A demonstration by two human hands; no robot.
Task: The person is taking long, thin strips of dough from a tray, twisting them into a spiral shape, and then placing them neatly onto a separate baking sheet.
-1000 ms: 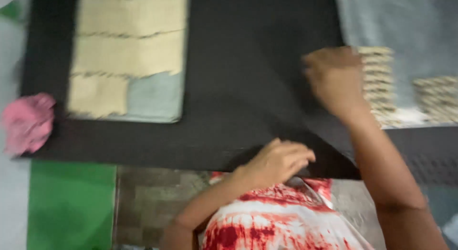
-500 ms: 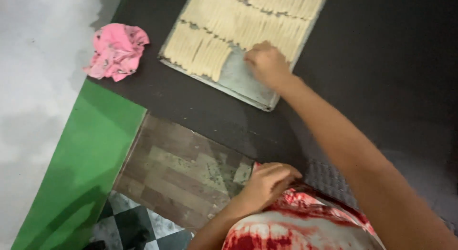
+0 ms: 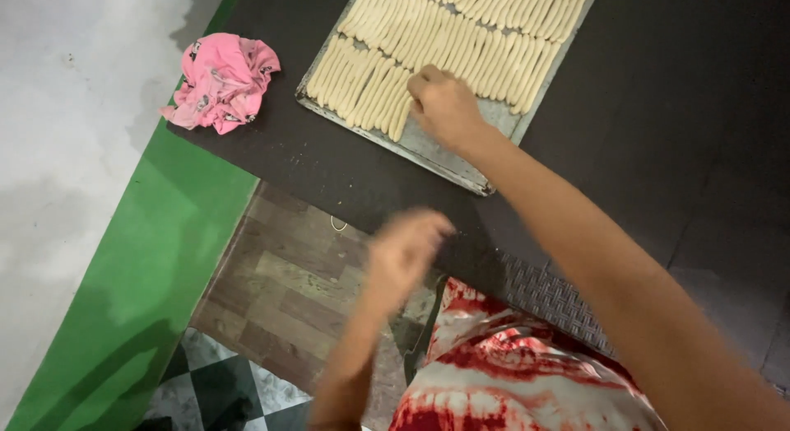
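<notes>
the right hand [image 3: 444, 106], fingers curled on the pale dough sticks [image 3: 387, 89] in the flat metal tray [image 3: 461, 172], could dent or smear neighbouring rows; the blurred left hand [image 3: 403, 250] hangs loosely curled over the dark worktop [image 3: 658, 110] edge.

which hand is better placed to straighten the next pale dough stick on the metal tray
The right hand, most likely. It already rests on the grey metal tray, fingers at the pale dough sticks. The left hand is blurred, raised near the dark table's edge, apart from the tray.

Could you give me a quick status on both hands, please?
Right hand on dough sticks in metal tray. Left hand blurred, raised, apparently empty. Pink cloth aside.
</notes>
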